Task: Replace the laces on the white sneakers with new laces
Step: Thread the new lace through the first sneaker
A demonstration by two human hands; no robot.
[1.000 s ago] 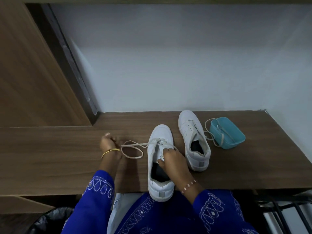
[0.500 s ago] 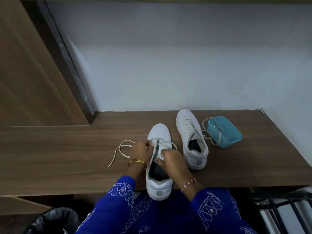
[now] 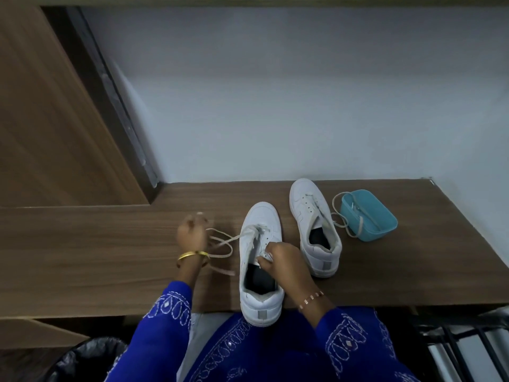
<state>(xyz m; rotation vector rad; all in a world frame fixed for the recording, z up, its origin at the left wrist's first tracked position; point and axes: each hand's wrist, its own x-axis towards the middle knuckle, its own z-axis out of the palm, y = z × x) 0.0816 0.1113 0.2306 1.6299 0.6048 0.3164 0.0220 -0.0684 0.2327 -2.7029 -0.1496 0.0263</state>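
2 white sneakers on the desk. Near sneaker sits btwn the 2 hands, heel over the desk's front edge; far sneaker is just beyond & to the right of the right hand, apart from the near one. Left hand, blurred, is clenched round 1 lace that runs from the near sneaker's front eyelets & loops beside the wrist. Right hand pinches the near sneaker's eyelet flap/tongue, fingers curled. 1 teal box further right of the far sneaker, w/ 1 more lace draped over its rim onto the desk. 1 gold bangle on left wrist, 1 beaded bracelet on right
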